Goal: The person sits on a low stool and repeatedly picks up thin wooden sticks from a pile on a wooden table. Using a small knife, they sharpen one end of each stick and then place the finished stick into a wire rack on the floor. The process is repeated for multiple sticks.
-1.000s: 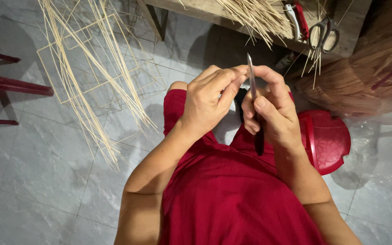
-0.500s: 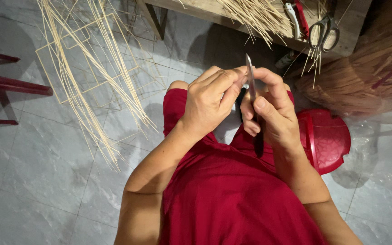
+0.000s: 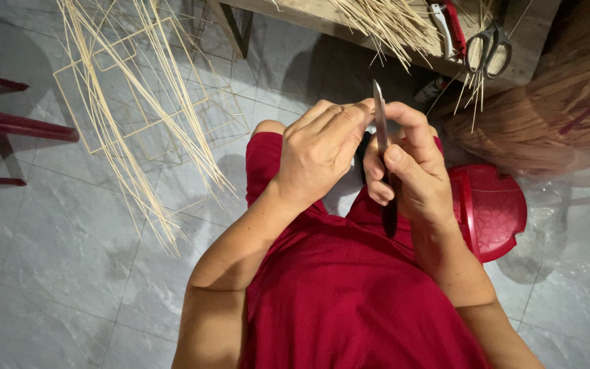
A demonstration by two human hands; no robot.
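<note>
Right hand (image 3: 414, 171) grips a knife (image 3: 380, 116) blade-up, I see, while the left hand (image 3: 322, 147) curls closed, fingertips pinched against that blade, above my red-clothed lap.

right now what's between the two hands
In the head view, a narrow metal knife blade stands upright between the left hand and the right hand. The right hand grips its dark handle, and the left fingertips meet the blade near its upper part.
</note>
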